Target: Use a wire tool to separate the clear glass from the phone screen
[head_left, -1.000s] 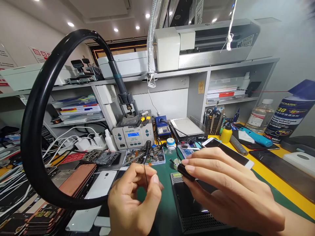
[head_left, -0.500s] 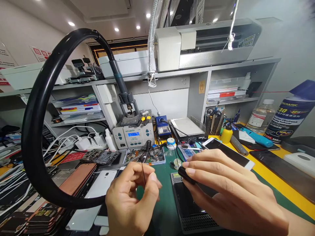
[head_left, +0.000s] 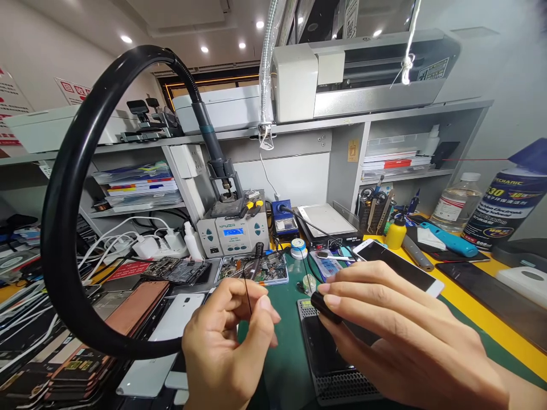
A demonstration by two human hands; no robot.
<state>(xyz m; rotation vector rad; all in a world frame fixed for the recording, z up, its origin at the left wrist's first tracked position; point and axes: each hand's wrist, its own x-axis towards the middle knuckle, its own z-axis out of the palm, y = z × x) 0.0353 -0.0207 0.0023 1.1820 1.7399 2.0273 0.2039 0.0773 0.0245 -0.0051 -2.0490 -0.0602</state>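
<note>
My left hand (head_left: 231,341) is closed in a pinch, thumb against the curled fingers. A thin dark strand (head_left: 247,296) runs upright at its fingertips; its exact kind I cannot make out. My right hand (head_left: 405,324) grips a short black cylinder (head_left: 325,307) between the thumb side and the stretched fingers. Under that hand lies a glossy black phone-like panel (head_left: 320,341) on a grey perforated plate (head_left: 342,387), partly hidden. The green mat (head_left: 282,370) shows between the two hands.
A thick black hose (head_left: 64,199) loops on the left beside a soldering station (head_left: 235,233). Stacked phone parts (head_left: 115,324) crowd the left. A parts tray (head_left: 277,279), a white-framed phone (head_left: 410,270), a yellow bottle (head_left: 395,232) and a spray can (head_left: 504,205) stand or lie beyond.
The view has shifted slightly, so the background sits a little further right. Both hands keep nearly the same pose and grip.
</note>
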